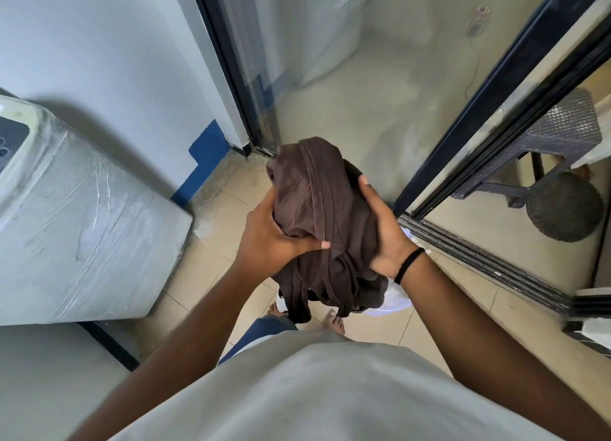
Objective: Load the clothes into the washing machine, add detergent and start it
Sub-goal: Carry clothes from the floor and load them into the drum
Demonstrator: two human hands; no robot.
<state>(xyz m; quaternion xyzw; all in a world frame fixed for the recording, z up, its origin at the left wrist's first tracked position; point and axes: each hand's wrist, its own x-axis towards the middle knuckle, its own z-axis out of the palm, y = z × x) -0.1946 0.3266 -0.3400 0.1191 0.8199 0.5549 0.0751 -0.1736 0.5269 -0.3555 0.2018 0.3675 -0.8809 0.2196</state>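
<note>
I see a bundle of brown clothes [317, 215] held up at the centre of my view, between both hands. My left hand [274, 239] is at nine o'clock of the bundle, its grip curled into the cloth with the thumb pressed across the front. My right hand [380, 232] is at three o'clock, fingers wrapped round the side. Loose ends hang down toward six o'clock. The washing machine [76, 225], wrapped in plastic film, stands at nine o'clock, well apart from the clothes.
</note>
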